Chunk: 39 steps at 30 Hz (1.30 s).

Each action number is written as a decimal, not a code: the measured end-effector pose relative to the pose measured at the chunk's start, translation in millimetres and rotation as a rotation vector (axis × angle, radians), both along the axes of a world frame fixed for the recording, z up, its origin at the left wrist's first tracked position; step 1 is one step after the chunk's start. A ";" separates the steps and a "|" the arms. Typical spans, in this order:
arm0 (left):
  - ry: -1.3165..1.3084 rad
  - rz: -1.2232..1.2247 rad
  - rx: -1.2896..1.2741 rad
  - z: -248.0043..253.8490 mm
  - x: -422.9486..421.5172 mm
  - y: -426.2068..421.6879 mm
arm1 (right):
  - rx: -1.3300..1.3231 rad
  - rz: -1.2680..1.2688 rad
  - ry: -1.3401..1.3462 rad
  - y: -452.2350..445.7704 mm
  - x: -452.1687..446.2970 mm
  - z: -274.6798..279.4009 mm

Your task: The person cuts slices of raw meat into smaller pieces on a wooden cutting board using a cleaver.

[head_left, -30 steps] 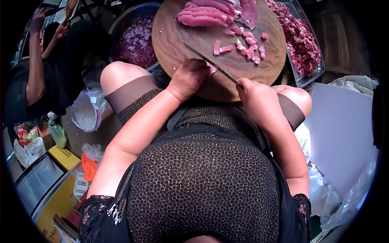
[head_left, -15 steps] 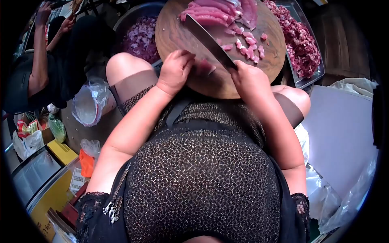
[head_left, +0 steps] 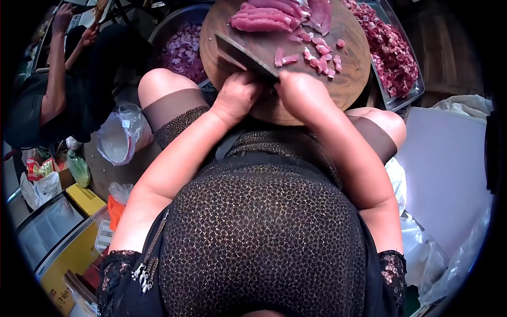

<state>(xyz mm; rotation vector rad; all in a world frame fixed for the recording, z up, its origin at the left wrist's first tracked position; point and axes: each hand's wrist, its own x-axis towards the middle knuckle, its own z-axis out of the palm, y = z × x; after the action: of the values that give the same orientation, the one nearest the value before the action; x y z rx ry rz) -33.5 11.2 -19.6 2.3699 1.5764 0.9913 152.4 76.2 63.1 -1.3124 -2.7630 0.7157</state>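
Note:
My right hand [head_left: 303,92] is closed round the handle of a knife [head_left: 245,57]. Its broad blade points to the upper left, above a round wooden chopping board [head_left: 349,50]. My left hand [head_left: 237,99] is close beside the blade, fingers curled in near the board's front edge; the knife and the hand itself hide whatever they grip. Thick slices of pink meat [head_left: 264,21] are stacked at the board's far side. Small cut meat pieces [head_left: 322,62] are scattered to the right of the blade.
A metal tray [head_left: 417,87] heaped with chopped meat [head_left: 388,53] is right of the board. On the left is a basin [head_left: 158,34] of diced meat [head_left: 185,55]. A person [head_left: 53,100] sits at far left, near a bag-lined bucket [head_left: 117,140]. A pale panel [head_left: 443,164] stands right.
My right hand and the knife have moved left and toward me, the blade tilting lower. My left hand has shifted right, up to the blade. A piece of meat seen beside it is now hidden.

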 end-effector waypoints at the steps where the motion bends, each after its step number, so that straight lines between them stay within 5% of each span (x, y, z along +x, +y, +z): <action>1: -0.042 0.023 -0.079 4.9 -1.6 -1.9 | 0.032 -0.052 0.093 2.1 1.2 -2.3; 4: -0.102 0.237 -0.178 14.6 -6.7 -16.0 | -0.001 -0.175 0.093 -4.2 15.9 11.5; 16: 0.048 0.124 -0.110 -3.0 -7.7 -6.9 | -0.057 -0.010 0.050 -35.8 26.2 8.7; 20: 0.108 0.056 -0.262 14.9 9.5 -10.0 | -0.052 0.016 0.065 -13.4 2.0 6.4; 26: 0.075 -0.016 -0.384 19.0 29.3 14.9 | -0.080 -0.183 0.016 3.7 69.5 26.8; 28: -0.051 -0.228 -0.178 12.7 39.4 47.6 | -0.124 -0.314 0.028 10.5 99.0 20.3; 32: -0.330 0.022 0.072 18.3 27.1 115.4 | -0.032 -0.459 0.032 -5.7 121.1 22.8; 34: -0.056 0.270 0.150 16.5 -5.7 141.6 | -0.077 -0.416 0.070 -19.0 123.4 33.4; 36: 0.099 0.381 -0.056 21.1 -19.5 135.2 | -0.168 -0.268 0.099 -30.2 116.9 37.9; 39: 0.278 0.346 -0.187 23.7 -29.4 131.3 | -0.292 -0.191 0.027 -29.5 106.2 40.1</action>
<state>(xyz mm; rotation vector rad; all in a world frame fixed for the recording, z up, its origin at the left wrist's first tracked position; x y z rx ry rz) -62.9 142.5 4.1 2.2275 2.1285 0.5426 258.5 46.7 103.2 -1.5721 -2.5362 1.1431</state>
